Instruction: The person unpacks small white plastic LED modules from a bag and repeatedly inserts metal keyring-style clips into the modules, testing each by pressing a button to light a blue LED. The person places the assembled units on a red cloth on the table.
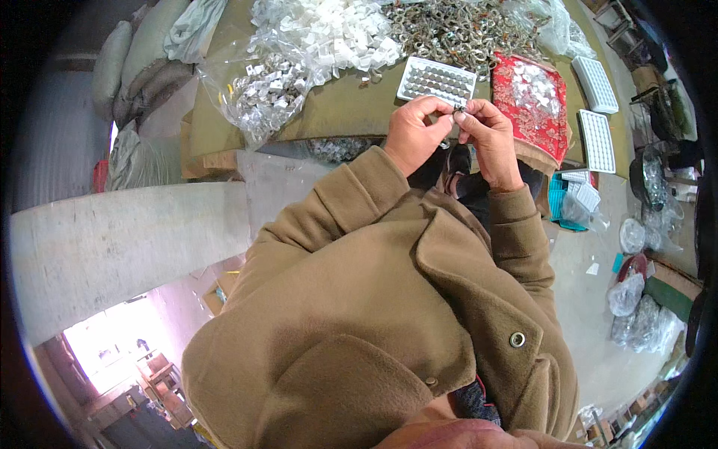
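Note:
My left hand [416,135] and my right hand [490,138] meet just in front of a white tray. Their fingertips are pinched together around a small dark metal piece [458,110], mostly hidden, its kind too small to make out. The white tray [403,90] holds rows of round greyish pieces. To its right lies a red patterned cloth [514,129] with small clear and white packets [535,88] on it. Behind the tray spreads a heap of small ring-shaped metal parts [460,31].
White small pieces [329,34] are heaped at the far left of the greenish table [348,101], beside a clear bag [262,97] of white and metallic parts. Two white trays [596,142] stand at the right edge. Full sacks [146,56] rise at left; teal baskets [557,198] sit below right.

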### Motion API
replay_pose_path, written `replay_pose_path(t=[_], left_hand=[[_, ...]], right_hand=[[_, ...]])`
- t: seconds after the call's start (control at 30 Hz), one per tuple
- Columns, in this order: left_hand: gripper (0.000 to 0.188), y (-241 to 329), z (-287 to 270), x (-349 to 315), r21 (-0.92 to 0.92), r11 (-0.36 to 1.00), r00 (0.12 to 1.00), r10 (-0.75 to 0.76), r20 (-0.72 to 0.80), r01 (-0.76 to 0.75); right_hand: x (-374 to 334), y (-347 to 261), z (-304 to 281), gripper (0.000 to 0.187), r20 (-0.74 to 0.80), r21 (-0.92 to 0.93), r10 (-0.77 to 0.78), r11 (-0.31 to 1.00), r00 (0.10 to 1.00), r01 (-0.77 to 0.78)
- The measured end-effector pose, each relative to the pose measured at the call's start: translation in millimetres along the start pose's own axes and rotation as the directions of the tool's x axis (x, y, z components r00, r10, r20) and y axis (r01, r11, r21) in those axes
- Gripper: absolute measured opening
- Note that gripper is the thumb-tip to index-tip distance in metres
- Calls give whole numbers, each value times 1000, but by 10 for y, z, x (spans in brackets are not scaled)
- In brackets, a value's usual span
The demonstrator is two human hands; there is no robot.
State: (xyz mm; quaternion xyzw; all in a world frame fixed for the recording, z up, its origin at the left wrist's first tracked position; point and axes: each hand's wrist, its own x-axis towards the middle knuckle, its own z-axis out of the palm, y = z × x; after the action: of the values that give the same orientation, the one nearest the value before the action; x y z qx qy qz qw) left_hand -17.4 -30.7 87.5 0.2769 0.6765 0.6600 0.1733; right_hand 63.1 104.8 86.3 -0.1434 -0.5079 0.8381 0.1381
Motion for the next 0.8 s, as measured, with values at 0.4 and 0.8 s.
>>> replay_pose_path(t=[0.4, 0.8], left_hand=[[20, -106, -681, 187, 55, 971, 969, -237, 69, 234], [30, -479, -1018, 1183, 895, 441, 966, 255, -50, -70]], right_hand=[[67, 157, 223, 6, 1, 272, 77, 959, 997, -74], [60, 214, 369, 8, -40, 22, 35, 999, 999, -34]])
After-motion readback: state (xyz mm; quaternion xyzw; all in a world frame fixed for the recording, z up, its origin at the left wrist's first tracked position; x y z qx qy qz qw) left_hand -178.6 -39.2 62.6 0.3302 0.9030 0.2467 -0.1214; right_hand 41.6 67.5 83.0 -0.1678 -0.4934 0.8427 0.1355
